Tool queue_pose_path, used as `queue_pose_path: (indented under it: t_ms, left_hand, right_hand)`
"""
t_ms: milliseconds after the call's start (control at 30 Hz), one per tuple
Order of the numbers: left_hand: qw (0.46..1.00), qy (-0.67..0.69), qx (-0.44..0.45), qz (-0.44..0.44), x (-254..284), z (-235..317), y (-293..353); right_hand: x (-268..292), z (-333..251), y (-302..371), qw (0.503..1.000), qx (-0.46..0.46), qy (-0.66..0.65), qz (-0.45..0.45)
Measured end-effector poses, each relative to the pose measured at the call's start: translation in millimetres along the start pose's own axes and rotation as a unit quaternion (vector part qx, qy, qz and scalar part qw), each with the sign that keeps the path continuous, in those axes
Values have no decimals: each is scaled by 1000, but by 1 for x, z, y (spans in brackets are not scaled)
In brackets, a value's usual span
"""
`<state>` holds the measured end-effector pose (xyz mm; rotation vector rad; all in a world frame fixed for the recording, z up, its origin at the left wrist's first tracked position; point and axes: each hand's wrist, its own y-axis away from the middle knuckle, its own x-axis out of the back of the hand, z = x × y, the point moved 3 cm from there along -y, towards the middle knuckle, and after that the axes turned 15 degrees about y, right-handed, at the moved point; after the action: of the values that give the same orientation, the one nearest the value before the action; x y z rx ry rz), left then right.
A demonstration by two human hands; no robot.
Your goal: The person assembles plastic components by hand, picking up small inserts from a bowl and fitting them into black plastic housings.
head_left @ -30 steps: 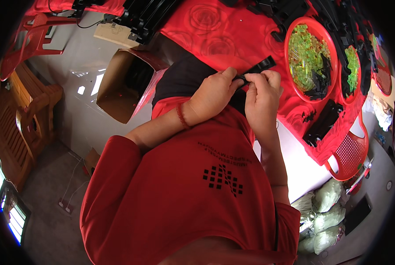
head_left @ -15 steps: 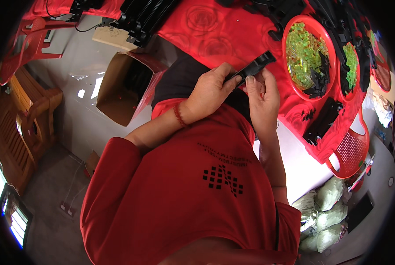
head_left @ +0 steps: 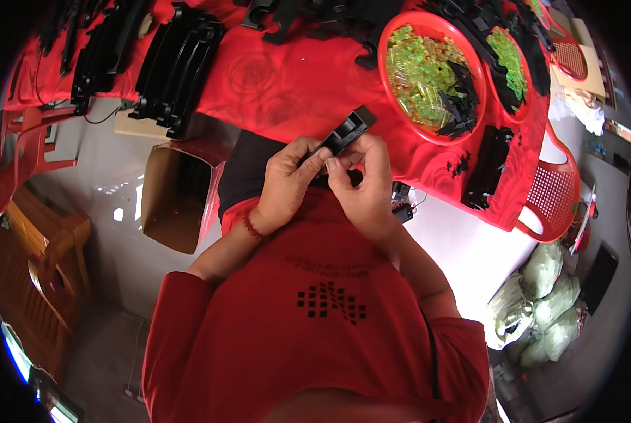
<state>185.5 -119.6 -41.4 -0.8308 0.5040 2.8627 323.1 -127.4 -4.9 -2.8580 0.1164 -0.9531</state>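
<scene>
A narrow black plastic part [head_left: 348, 132] with a hollowed, channel-like side is held up in front of my body, tilted toward the upper right. My left hand [head_left: 285, 176] is closed on its lower left end, thumb along the edge. At the part's near side, my right hand [head_left: 365, 180] has its fingers curled behind it and its thumb close to my left fingertips. Whether a small piece sits between those fingertips is hidden. Right of my hands, a red basin [head_left: 384, 77] holds yellow-green translucent pieces and small black pieces.
On the red tablecloth [head_left: 252, 77] lie long black plastic parts [head_left: 178, 67] at the left and more along the back. A second red basin [head_left: 525, 106] holds green pieces. An open cardboard box [head_left: 167, 201] stands below the table; a red chair [head_left: 551, 190] and tied bags [head_left: 541, 310] are at the right.
My view has shifted, so more of the table shows. Both hands still hold the black plastic part; my right thumb has come nearer to my left fingertips.
</scene>
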Motion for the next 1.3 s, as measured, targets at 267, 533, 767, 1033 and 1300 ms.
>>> queue_pose_path:
  t_ms: [267,533,767,1033,1300]
  left_hand:
    - [997,4,61,-37,-4,-10,-10]
    - [998,-54,21,-23,-2,-3,-8]
    - [999,17,9,-43,-2,-3,-1]
    - [996,-20,75,-36,-2,-5,-7]
    - [991,23,73,-108,-11,6,-10]
  right_hand:
    - [3,2,-6,999,-11,37,33]
    - [8,1,-6,1000,-12,21,14]
    - [9,-9,3,1000,3,21,21]
    - [-1,4,5,995,-78,-28,50]
    - [17,0,-11,991,-99,-89,-18]
